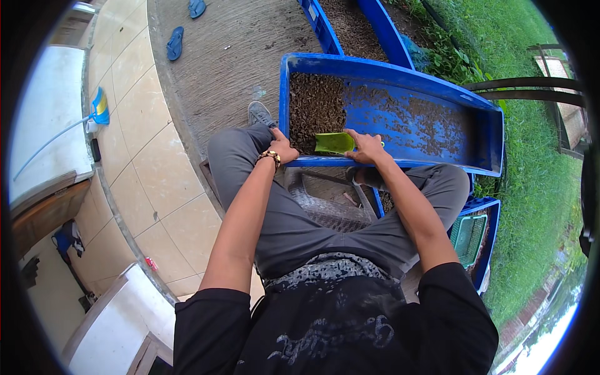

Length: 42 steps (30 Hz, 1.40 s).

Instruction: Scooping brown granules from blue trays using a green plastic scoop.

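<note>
A long blue plastic tray (393,67) lies across in front of my knees. Brown crumbly material (316,96), granular or pellet-like, is heaped at its left end, while only thin dark residue coats the rest of the floor. My right hand (367,146) grips a bright green scoop (333,143) near the tray's near wall. The scoop's mouth faces left and meets the edge of the heap; its inside looks nearly bare. At the near left corner my left hand (282,147), with a beaded bracelet at the wrist, holds the tray's rim.
Beyond stands another blue tray (328,28) with brown material. Lower right, a green basket (468,239) sits in a further blue tray (494,225). A dark woven-pattern seat (337,211) shows between my legs. Sandals (175,43) and a broom (99,108) are leftward; grass (529,187) borders the right.
</note>
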Tool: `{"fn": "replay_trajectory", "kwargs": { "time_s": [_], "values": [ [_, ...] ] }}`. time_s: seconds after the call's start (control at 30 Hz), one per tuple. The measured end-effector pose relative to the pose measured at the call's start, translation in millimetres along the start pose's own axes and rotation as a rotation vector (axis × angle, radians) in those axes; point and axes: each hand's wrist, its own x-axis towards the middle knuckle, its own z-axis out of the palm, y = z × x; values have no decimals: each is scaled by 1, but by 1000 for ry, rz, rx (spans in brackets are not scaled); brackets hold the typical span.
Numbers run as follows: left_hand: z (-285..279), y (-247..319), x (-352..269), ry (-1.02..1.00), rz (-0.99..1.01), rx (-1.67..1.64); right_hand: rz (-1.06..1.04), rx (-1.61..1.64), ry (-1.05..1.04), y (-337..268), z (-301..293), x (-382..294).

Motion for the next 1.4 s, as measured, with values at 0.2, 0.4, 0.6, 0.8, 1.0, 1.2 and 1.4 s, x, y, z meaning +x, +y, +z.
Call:
{"fn": "replay_trajectory", "kwargs": {
  "time_s": [0.2, 0.4, 0.6, 0.8, 1.0, 1.2, 1.4],
  "values": [
    [1, -2, 1, 21, 1, 27, 41, 63, -18, -10, 3, 5],
    [-1, 1, -4, 7, 3, 14, 52, 87, 2, -19, 6, 11],
    [-2, 4, -8, 18, -8, -7, 14, 112, -11, -17, 5, 17],
    [0, 2, -3, 1, -17, 10, -5, 119, 5, -20, 3, 21],
    [2, 0, -2, 8, -17, -11, 20, 136, 11, -26, 3, 25],
    [2, 0, -2, 21, -30, -29, 10, 137, 38, -33, 4, 30],
    [0, 1, -5, 31, -14, -24, -2, 122, 4, -35, -1, 35]
  ]
}}
